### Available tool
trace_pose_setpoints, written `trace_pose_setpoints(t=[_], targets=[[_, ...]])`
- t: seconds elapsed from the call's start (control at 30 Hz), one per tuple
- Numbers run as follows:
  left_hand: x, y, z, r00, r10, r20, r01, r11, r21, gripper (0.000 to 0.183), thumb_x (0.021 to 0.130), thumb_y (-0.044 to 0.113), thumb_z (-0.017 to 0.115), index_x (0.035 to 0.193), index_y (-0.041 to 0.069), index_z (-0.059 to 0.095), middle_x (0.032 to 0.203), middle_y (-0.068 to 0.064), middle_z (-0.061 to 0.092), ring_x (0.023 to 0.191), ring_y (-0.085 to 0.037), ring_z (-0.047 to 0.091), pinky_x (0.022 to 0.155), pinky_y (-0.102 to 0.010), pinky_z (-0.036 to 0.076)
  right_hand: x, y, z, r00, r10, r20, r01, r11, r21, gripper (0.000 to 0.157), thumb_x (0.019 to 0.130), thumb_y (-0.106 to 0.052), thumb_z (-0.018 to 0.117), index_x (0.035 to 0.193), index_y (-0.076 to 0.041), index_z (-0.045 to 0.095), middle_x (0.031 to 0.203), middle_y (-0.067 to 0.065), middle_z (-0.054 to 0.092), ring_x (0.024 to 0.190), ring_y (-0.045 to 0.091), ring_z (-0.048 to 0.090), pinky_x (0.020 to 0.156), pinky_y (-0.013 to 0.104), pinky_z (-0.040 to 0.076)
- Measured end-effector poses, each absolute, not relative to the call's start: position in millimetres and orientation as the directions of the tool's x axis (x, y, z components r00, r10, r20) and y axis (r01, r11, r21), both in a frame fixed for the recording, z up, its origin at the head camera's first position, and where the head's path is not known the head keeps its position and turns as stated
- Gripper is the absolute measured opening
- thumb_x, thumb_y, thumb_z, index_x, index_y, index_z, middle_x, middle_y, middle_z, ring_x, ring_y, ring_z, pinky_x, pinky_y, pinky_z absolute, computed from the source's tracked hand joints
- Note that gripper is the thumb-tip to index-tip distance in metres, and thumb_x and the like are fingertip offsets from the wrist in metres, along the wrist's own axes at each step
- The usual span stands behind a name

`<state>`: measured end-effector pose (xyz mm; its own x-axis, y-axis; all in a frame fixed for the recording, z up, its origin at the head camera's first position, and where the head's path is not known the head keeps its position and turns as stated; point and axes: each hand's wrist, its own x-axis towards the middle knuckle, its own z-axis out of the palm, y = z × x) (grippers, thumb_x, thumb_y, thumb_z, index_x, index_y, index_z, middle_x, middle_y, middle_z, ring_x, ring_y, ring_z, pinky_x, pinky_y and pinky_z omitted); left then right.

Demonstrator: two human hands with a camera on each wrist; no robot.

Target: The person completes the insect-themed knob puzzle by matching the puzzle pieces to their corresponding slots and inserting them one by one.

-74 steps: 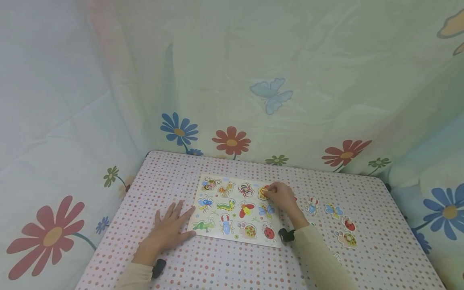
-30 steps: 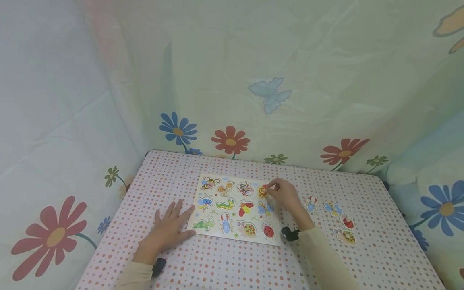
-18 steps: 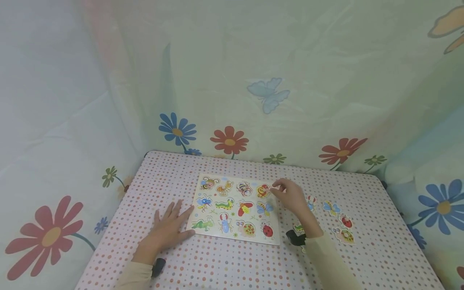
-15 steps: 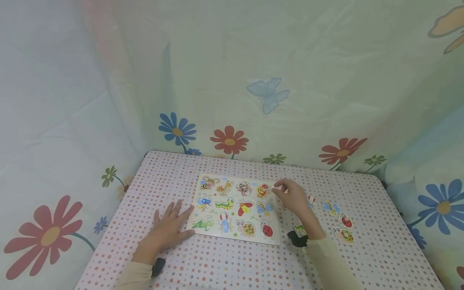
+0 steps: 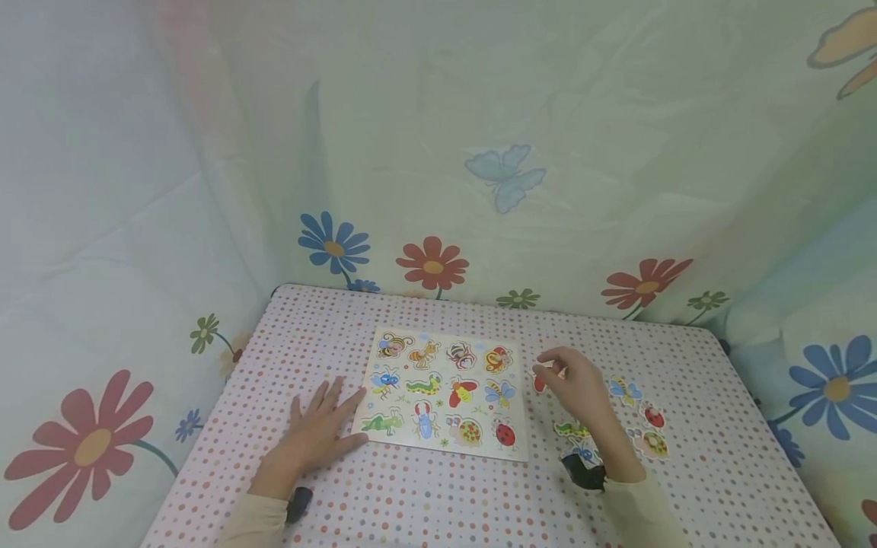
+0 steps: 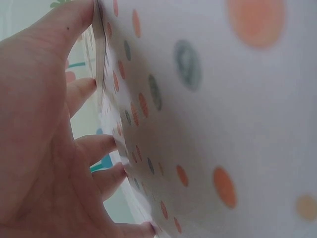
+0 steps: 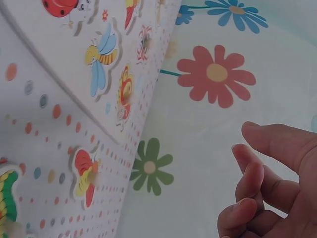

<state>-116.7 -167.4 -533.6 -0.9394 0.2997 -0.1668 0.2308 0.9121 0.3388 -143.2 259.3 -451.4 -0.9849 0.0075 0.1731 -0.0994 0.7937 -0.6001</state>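
A pale puzzle board point(image 5: 445, 450) printed with colourful insects lies on the dotted table. My left hand point(image 5: 317, 428) is spread flat beside it, fingertips and thumb at the board's left edge; the left wrist view shows the thumb point(image 6: 74, 25) against that edge. A butterfly piece point(image 5: 499, 360) with a small knob point(image 7: 128, 90) sits in the top right corner of the board. To the right of the board hovers my right hand point(image 5: 581, 388), fingers loosely bent and thumb apart, holding nothing. Close by its fingertips lies a loose red-winged insect piece point(image 5: 540, 382).
More loose pieces lie right of the board: a caterpillar point(image 5: 567, 429), a blue insect point(image 5: 582, 450) partly covered by the wrist camera point(image 5: 585, 473), a blue-winged bee point(image 5: 625, 391), a ladybug point(image 5: 653, 415) and a snail point(image 5: 651, 444). A flowered curtain point(image 5: 384, 152) stands behind the table.
My right hand has let go of the butterfly piece and moved right, off the board. The red-winged, caterpillar and blue pieces now show; the loose beetle is covered. My left hand stays put.
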Motion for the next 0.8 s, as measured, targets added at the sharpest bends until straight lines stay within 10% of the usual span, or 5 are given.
trace_pose_setpoints(t=[0.8], targets=[[-117.0, -167.9, -533.1, -0.937, 0.303, -0.174, 0.231, 0.911, 0.340, 0.078, 0.092, 0.060, 0.060, 0.158, 0.030, 0.031, 0.166, -0.015, 0.012, 0.150, -0.041, 0.007, 0.110, -0.075, -0.002, -87.6, 309.8, -486.2, -0.971, -0.070, 0.227, -0.194, 0.785, -0.589, 0.017, 0.091, -0.014, 0.076, 0.105, -0.006, 0.072, 0.077, -0.004, 0.049, 0.062, 0.011, 0.040, 0.049, 0.025, 0.035]])
